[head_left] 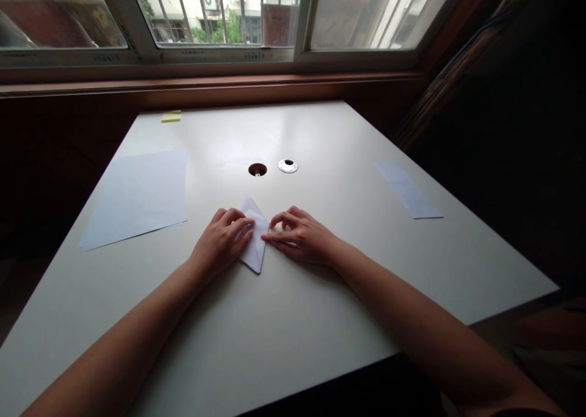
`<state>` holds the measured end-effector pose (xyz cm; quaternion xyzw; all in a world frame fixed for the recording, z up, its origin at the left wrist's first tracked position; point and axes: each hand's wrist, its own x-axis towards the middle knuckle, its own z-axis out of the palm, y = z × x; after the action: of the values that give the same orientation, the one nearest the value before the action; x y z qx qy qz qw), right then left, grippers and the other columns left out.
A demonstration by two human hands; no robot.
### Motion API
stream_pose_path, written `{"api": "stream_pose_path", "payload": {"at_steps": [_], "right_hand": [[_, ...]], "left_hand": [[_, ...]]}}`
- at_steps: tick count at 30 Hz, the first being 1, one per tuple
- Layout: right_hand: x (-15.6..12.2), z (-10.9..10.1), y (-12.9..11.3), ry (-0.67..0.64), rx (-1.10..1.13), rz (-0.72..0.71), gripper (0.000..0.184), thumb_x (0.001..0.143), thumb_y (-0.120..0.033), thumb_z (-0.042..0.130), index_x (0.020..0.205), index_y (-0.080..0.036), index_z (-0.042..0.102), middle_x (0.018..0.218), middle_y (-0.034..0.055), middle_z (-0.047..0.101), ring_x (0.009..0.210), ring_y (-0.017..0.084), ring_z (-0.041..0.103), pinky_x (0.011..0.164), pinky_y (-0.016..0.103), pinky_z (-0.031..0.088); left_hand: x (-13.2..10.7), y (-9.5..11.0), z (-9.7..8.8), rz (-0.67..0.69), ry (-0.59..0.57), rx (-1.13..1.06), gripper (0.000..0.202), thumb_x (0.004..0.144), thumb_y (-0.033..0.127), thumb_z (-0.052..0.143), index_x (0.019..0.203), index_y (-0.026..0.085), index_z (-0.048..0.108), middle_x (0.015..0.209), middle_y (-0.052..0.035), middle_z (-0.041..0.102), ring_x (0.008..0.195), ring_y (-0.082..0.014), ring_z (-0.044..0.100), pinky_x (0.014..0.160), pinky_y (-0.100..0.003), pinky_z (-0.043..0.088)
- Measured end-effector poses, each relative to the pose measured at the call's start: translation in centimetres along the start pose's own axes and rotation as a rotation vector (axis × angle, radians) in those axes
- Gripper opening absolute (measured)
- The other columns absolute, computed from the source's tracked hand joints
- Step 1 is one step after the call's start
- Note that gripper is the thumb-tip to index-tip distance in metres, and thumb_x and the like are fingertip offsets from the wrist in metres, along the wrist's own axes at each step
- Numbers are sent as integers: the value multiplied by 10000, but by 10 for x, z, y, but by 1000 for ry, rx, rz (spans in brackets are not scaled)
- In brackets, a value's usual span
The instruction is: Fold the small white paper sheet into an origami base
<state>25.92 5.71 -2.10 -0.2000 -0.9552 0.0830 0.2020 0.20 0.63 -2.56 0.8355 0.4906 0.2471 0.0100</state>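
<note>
A small folded white paper (257, 246) lies on the white table, pointed at its top and bottom, with crease lines on its face. My left hand (224, 234) covers the paper's left side, its fingers curled and resting on it. From the right, my right hand (300, 237) meets the paper's right edge with thumb and index finger bent toward each other. The fingertips of both hands touch the folded paper. Part of its left side is hidden under my left fingers.
Flat white sheets (141, 194) lie at the left of the table (293, 319), and a narrow paper strip (407, 191) at the right. Yellow sticky notes (171, 116) sit near the back edge. A round hole (257, 170) and a metal ring (288, 166) are beyond my hands.
</note>
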Motion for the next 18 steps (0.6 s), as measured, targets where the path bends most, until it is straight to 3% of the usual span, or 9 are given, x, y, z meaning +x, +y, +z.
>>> {"api": "stream_pose_path", "payload": {"at_steps": [8,18], "right_hand": [[1,-4,-6,-58,7,-38,296,977,-346,535,1243,-373,662,1188,54,613,983,201,476,904,377,419],[2,-2,-7,-46,2,-65,287,982,-341,531,1234,-361,667,1180,58,610,973,196,476,888,362,419]], "left_hand": [[2,0,-1,-114,-41,-98,159,928,335,587,983,210,668,1004,-65,577,967,-237,499,892,-414,475],[2,-2,-1,-174,-81,-167,161,888,366,632,944,217,659,1000,-55,578,991,-245,495,880,-418,475]]}}
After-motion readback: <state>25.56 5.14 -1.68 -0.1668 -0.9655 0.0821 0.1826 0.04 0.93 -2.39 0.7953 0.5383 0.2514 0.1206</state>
